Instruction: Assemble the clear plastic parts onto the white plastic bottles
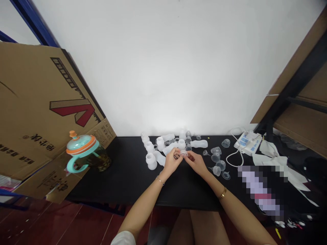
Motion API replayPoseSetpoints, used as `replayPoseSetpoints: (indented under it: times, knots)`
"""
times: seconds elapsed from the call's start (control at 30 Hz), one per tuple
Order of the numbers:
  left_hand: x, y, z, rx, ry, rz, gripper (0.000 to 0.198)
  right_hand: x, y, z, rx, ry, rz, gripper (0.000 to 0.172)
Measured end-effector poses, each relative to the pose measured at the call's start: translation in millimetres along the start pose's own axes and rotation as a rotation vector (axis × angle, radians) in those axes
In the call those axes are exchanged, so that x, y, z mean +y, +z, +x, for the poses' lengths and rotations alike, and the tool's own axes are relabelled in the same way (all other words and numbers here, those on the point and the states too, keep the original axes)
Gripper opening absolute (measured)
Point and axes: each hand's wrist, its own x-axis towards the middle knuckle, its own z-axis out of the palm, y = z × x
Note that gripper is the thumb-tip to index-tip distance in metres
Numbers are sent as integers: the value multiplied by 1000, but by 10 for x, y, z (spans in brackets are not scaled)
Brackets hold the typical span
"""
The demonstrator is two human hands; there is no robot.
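Over the black table, a small clear round plastic piece [183,152] is pinched between the fingers of both my hands. My left hand [171,160] is closed on its left side, and my right hand [196,162] grips it from the right. Just beyond and to the left lie several white bottle-shaped parts, among them a wide-necked one [151,161] standing upright and a long one [199,144] on its side. To the right of my right hand, clear cups [220,165] lie beside clear teat-like pieces [226,175]. My fingers partly hide the held piece.
A teal-and-orange lidded jug [83,148] stands at the left of the black table [122,183], by a large cardboard box [33,112]. A white power strip [246,143] with a cable, white paper [270,160] and a blurred-out patch lie at the right. A white wall rises behind.
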Motion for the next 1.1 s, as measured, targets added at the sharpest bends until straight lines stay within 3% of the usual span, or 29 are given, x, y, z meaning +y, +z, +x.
replayPoseSetpoints:
  times: [0.37,0.77,1.1]
  knots:
    - [-41,8,9,11,-38,-89,17,7,2,-4,-21,-17,-18,26]
    - [-38,-16,-5,-54,-86,-132,22,12,0,-5,-26,-13,-18,26]
    - [6,-11,-13,-6,-23,-2,24,-10,3,-8,-7,-13,16,25]
